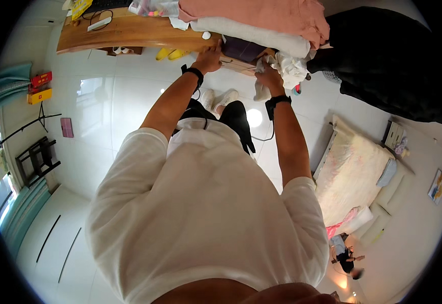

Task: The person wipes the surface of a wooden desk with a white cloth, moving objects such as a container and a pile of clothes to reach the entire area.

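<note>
My left hand (208,60) rests at the front edge of the wooden table (141,34), beside an open drawer (238,64); whether its fingers grip the edge is unclear. A dark purple item (242,48) lies in the drawer. On the drawer's right side my right hand (271,78) is closed around a greyish-white cloth (261,91), part of which hangs down. Just right of that hand is a crumpled white cloth (292,70). Above the drawer, a folded pale grey cloth (251,35) lies under a salmon-pink cloth (259,13) on the tabletop.
Black fabric (380,64) hangs at the right. A bed (354,171) stands behind on that side, with a person (345,258) beyond it. Yellow slippers (171,54) are under the table. A black folded stand (38,157) and boxes (39,95) are at the left.
</note>
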### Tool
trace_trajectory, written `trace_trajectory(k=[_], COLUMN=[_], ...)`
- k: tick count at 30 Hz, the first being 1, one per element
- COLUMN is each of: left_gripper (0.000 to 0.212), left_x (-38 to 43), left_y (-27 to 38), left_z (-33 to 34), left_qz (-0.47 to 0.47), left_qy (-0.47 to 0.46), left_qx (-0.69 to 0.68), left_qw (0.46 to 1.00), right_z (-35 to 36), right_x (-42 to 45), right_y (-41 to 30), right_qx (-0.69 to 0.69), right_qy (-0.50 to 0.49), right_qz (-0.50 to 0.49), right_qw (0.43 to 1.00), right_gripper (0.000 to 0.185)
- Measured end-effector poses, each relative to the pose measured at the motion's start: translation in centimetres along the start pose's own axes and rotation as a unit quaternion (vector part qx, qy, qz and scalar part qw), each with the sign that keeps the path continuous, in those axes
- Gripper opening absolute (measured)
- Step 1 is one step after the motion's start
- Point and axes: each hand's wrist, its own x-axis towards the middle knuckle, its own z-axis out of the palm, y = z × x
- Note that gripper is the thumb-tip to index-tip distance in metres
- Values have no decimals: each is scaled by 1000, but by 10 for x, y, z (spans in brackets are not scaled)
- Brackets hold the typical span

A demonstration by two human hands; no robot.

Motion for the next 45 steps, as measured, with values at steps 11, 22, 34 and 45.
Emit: trace_trajectory(k=[11, 22, 34, 45], left_gripper=[83, 84, 67, 71], left_x=[-4, -36, -91, -38], left_y=[10, 9, -4, -26], left_z=[-15, -4, -3, -36], left_qz=[11, -53, -5, 60], left_qy=[-24, -107, -126, 109], left_qx=[-5, -337, -394, -159], left_qw=[1000, 934, 910, 979], right_z=[9, 103, 64, 68], right_x=[16, -37, -69, -84], right_y=[-9, 14, -75, -48], right_qx=[109, 237, 501, 524], right_qy=[17, 6, -202, -227], right_qz=[66, 53, -44, -9], right_qw=[992, 970, 841, 821], right_gripper=[80, 70, 59, 58])
